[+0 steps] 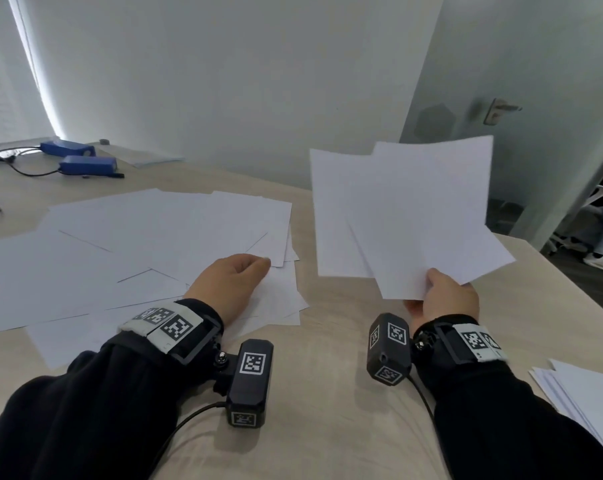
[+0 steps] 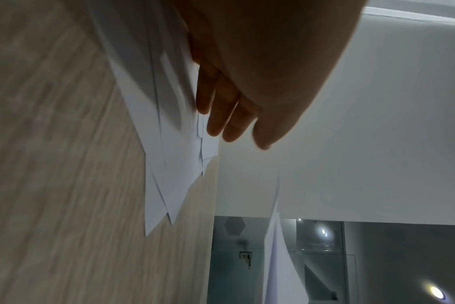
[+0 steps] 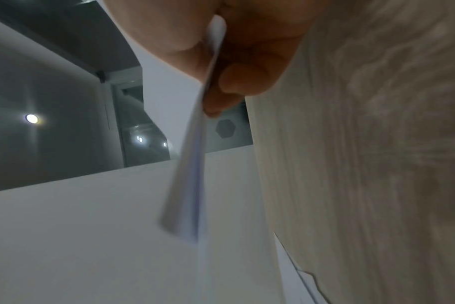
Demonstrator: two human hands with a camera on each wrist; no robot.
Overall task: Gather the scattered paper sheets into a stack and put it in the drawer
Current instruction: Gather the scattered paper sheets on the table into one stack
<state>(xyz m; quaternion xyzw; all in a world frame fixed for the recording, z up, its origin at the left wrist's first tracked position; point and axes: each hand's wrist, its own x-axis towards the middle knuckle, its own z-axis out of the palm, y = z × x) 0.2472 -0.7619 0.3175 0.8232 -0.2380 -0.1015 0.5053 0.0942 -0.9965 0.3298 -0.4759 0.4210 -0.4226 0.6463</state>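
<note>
The right hand (image 1: 443, 296) pinched a few picked-up sheets (image 1: 407, 216) by their bottom edge, held up off the tabletop (image 1: 334, 393). The left hand (image 1: 231, 282), fingers loose, rested on the scattered sheets (image 1: 137, 244) under it, likely to slide another free

Desk (image 1: 327, 393): pale wood-grain laminate, matt, smooth. Paper sheets (image 1: 154, 230) at 10 o'clock: thin white paper, matt, flat. Held sheets (image 1: 407, 209) at 1 o'clock: same white matt paper, slightly bowed. Sleeves (image 1: 85, 410): black cloth, soft. Wrist cams (image 1: 248, 382): black matt plastic w/ printed markers. Blue packs (image 1: 87, 164) at 11: semi-gloss plastic.
</note>
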